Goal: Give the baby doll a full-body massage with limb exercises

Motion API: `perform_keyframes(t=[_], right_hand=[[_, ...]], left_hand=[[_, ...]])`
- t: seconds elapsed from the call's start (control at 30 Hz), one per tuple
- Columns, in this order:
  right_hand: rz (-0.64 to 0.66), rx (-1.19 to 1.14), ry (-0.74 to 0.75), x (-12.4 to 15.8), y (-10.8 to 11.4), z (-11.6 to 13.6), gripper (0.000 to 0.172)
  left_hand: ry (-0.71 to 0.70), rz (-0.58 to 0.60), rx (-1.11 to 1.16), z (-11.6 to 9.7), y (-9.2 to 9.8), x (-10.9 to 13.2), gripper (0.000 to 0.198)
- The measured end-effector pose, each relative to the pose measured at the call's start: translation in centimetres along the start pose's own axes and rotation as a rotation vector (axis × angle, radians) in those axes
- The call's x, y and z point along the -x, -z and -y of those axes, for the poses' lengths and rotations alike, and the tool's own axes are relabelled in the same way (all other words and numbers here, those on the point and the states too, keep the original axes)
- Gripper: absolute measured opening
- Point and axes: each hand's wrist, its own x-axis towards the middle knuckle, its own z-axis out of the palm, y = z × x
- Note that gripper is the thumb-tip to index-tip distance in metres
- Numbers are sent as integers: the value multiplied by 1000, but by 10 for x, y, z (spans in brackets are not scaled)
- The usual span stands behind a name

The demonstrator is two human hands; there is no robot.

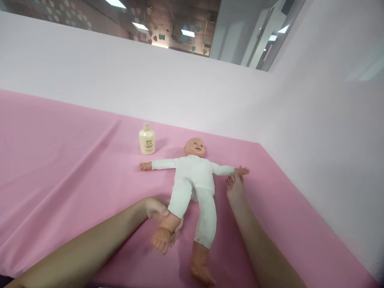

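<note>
Lying on its back on the pink sheet [75, 168], the doll [194, 176] shows in the head view near the middle of the table; its arms are spread out to both sides, its head is toward the white wall [180, 88] and its legs are toward the person; it wears a white suit, with bare hands and feet. The left hand [155, 208] comes in from the lower left and is curled round the doll's lower leg just above the foot; its fingers are partly hidden behind the leg; the doll's other leg lies stretched out on the sheet. The right hand [235, 189] rests by the doll's outstretched arm; its fingers [231, 180] are straight and close together, their tips touching the doll's wrist, gripping nothing. A cream bottle [147, 139] stands upright beyond the doll's other arm, near its small hand but apart from it.
</note>
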Motion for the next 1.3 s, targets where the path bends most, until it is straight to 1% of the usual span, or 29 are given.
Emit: perform_keyframes(t=[0.03,0.07,0.1,0.17,0.23,0.33,0.4,0.43,0.5,0.57,0.63,0.73,0.83,0.93,1.0,1.1,1.17,1.23,1.27,1.3], right_hand=[[15,27,47,3,-1,2,49],[30,54,100,7,-3,4,51],[52,82,163,12,-5,6,55],[114,137,306,22,-10,10,61],[205,193,443,31,-15,13,63],[344,335,586,41,-17,11,56],[421,473,690,44,-16,7,47],[479,549,760,45,-15,5,42],[640,700,907,48,-14,3,34],[770,821,1008,51,-15,3,29],[800,882,1043,54,-16,4,30],[762,866,1029,54,-15,5,30],[688,769,942,47,-13,3,32],[551,607,756,38,-12,4,39],[470,478,625,35,-13,8,47],[384,300,525,32,-16,16,59],[300,210,475,28,-16,19,62],[210,158,378,21,-11,16,61],[175,146,313,15,-8,13,60],[148,140,245,9,-4,8,60]], left_hand=[[-12,52,29,0,1,-1,53],[-42,77,64,0,1,-2,57],[-93,66,103,0,2,-3,59],[-211,-51,181,-3,3,-4,60],[-277,-195,260,-7,3,-6,59],[-292,-360,344,-13,2,-7,56],[-294,-423,364,-13,2,-9,54],[-294,-439,366,-12,2,-10,54],[-285,-461,368,-10,4,-12,53],[-268,-465,364,-7,6,-14,53],[-257,-460,357,-7,8,-15,53],[-237,-434,330,-8,8,-14,52],[-198,-342,279,-8,6,-11,54],[-164,-189,187,-5,5,-8,57],[-104,-66,121,-2,4,-6,57],[23,126,67,2,3,-3,58],[83,199,60,3,2,-1,58],[145,207,54,2,0,1,54],[175,174,52,1,-1,2,50],[177,85,66,0,-3,3,44]])
